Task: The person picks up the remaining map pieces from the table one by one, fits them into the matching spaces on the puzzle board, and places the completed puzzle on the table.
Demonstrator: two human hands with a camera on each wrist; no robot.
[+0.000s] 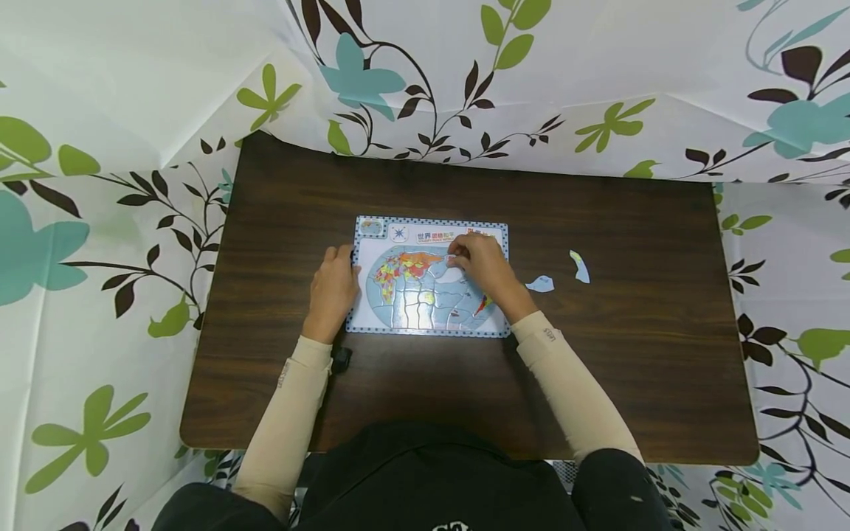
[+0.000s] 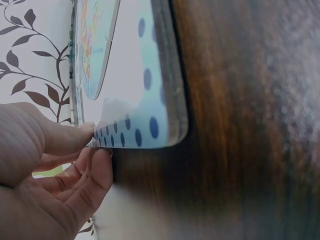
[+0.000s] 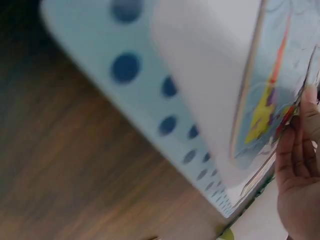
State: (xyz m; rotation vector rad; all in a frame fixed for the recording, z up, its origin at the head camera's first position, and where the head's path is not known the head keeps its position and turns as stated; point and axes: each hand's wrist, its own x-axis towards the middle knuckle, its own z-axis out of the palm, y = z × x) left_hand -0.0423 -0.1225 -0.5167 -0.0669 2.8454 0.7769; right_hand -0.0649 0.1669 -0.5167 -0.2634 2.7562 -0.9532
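Note:
A world-map jigsaw puzzle lies in its white board with a blue dotted border. At the board's left edge, my left hand pinches the rim, thumb on top and fingers by the side. My right hand is over the map's upper right, thumb and fingertips pinching a puzzle piece, mostly hidden by the hand. A white gap shows in the map below the fingertips. Two loose pieces lie right of the board: a pale blue one and a curved blue one with a yellow-green tip.
The board rests on a dark brown wooden table. Sheets printed with leaves and flowers hang behind and beside it. A small black object is next to the left wrist.

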